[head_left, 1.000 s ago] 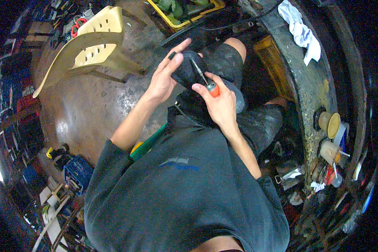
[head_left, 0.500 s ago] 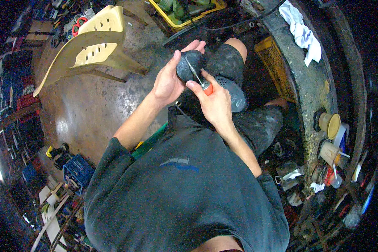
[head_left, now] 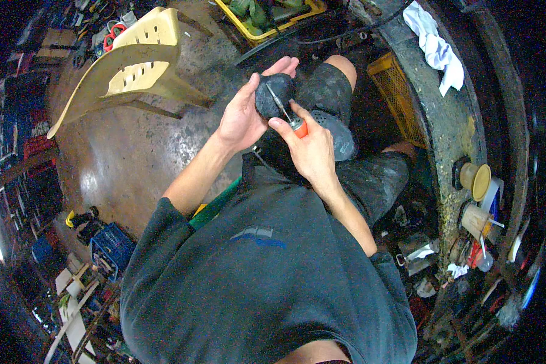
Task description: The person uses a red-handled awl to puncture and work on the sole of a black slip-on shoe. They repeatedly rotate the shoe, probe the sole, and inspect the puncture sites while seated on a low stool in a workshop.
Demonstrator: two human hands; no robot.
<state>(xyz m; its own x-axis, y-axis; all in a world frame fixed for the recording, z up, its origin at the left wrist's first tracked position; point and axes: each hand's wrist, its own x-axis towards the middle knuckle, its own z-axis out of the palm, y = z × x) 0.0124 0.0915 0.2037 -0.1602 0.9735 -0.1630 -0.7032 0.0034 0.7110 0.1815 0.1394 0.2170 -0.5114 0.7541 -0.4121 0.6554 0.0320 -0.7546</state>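
Observation:
My left hand (head_left: 242, 120) cups a dark, rounded piece (head_left: 274, 104) that looks like one end of a shoe; its thumb lies along the side and the fingertips stick out past the far edge. In my right hand (head_left: 312, 148) is an awl-like tool (head_left: 298, 127) with an orange handle and a thin metal shaft. The shaft lies across the dark piece; whether its tip touches the surface, I cannot tell. Beyond my right hand, over my lap, shows a greyish rounded part (head_left: 341, 141) with small holes. My hand hides whether it joins the dark piece.
A cream plastic chair (head_left: 142, 79) stands on the floor at the left. Ahead is a yellow crate (head_left: 267, 33) of green items. On the right, a concrete ledge (head_left: 434, 112) carries a white cloth (head_left: 434, 45) and a yellowish cup (head_left: 476, 182). A blue basket (head_left: 112, 249) sits lower left.
The awl-like tool's shaft has shifted slightly across the dark piece, to a lower-left position. The dark piece has tilted a little in my left hand. Both arms stay nearly still.

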